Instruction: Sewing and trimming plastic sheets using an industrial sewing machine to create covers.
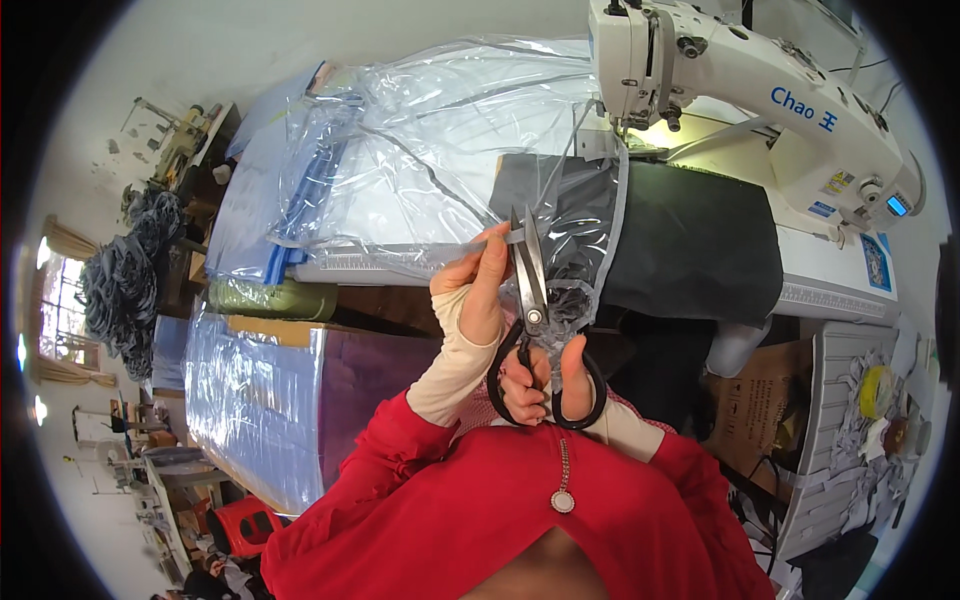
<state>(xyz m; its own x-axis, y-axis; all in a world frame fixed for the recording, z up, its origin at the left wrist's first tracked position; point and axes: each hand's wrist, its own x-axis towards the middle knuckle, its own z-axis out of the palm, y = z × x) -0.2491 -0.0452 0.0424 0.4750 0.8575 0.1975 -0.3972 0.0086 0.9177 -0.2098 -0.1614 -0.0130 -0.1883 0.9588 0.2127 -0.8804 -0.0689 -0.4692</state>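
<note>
Left hand (472, 290): thumb and fingers closed in pinch on grey strip (516, 236), near edge of clear plastic sheet (430, 110). Right hand (522, 392): thumb and fingers curled through handles of scissors (533, 290). Blades parted, pointing away from person; strip at blades, near tips. Sheet spread over white table (825, 264), left of sewing machine (740, 100). Dark cloth (695, 240) right of scissors.

Down and forward it peered, the left fisheye on the wearer's head, close above the left hand (475, 285) and right hand (526, 392), wide enough to catch the sewing machine (790, 115) and far window (66, 310)!
</note>
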